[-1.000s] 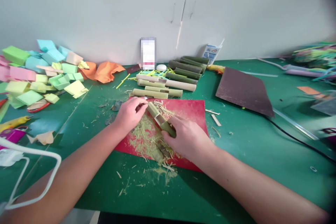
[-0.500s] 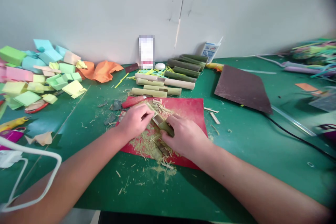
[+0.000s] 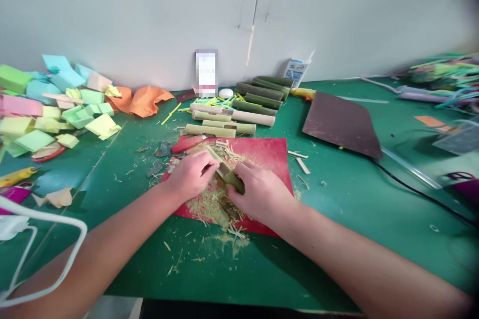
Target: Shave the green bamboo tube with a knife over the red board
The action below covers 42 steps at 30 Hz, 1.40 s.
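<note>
The right hand (image 3: 264, 192) grasps a notched bamboo tube (image 3: 236, 183) over the red sheet (image 3: 269, 157), midway between the counter's (image 3: 337, 204) front and back edges. The left hand (image 3: 194, 172) curls beside the tube, its grip unclear.

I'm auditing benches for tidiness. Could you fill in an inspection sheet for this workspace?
Surface: green table, red mat partly under shavings.
Work things: notched tube slanted over the mat; other tubes lie behind.
Clutter: paper boxes heaped at left; red handle near the mat's far left corner.
Hands: right hand grips the tube's near end; left hand is at the far end, grip unclear.
Cables: black cable runs right from the dark board.
Surroundings: wall behind, phone upright before it.
</note>
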Motion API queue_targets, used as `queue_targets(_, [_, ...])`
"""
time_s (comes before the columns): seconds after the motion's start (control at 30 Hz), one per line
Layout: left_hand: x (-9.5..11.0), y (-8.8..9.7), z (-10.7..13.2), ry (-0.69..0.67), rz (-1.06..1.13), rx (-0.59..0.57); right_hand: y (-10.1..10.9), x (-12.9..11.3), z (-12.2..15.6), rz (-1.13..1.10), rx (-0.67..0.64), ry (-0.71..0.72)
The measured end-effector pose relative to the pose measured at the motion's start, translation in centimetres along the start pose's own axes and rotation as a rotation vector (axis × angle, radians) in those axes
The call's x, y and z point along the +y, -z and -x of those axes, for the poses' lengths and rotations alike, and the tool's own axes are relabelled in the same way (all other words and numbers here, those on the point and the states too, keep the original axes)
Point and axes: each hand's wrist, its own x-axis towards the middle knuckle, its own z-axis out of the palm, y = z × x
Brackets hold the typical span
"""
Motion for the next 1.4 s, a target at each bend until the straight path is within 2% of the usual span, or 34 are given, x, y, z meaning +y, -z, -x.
queue_targets(0.13, [0.0, 0.0, -0.1, -0.013, 0.001, 0.02, -0.1, 0.0, 0.0, -0.004, 0.014, 0.004])
queue_targets(0.23, [0.0, 0.1, -0.2, -0.016, 0.001, -0.018, -0.1, 0.0, 0.0, -0.006, 0.012, 0.004])
queue_targets(0.37, [0.2, 0.0, -0.2, 0.002, -0.019, 0.016, -0.2, 0.0, 0.0, 0.001, 0.017, 0.003])
queue_targets(0.5, [1.0, 0.1, 0.3, 0.004, 0.01, -0.124, -0.2, 0.1, 0.0, 0.005, 0.009, 0.006])
queue_targets(0.57, [1.3, 0.4, 0.4, 0.026, 0.057, -0.08, -0.1, 0.1, 0.0, 0.004, 0.017, -0.001])
queue_targets(0.63, [1.1, 0.8, 0.2, 0.126, 0.1, 0.06, 0.0, 0.1, 0.0, -0.003, 0.01, -0.004])
queue_targets(0.7, [0.5, 1.1, -0.1, 0.286, 0.166, 0.153, 0.1, 0.0, -0.1, 0.0, -0.002, -0.01])
queue_targets(0.8, [-0.5, 0.9, -0.5, 0.49, 0.322, 0.128, 0.1, -0.1, -0.1, 0.016, -0.001, -0.012])
queue_targets(0.87, [-0.9, 0.6, -0.6, 0.542, 0.38, 0.104, 0.0, -0.1, -0.1, 0.021, 0.001, -0.006])
queue_targets(1.23, [-0.8, 0.6, -0.5, 0.565, 0.44, 0.132, 0.2, -0.1, -0.1, 0.009, -0.007, -0.004])
queue_targets(1.4, [-1.0, 0.6, -0.4, 0.521, 0.417, 0.146, 0.1, 0.0, -0.1, 0.012, 0.003, 0.002])
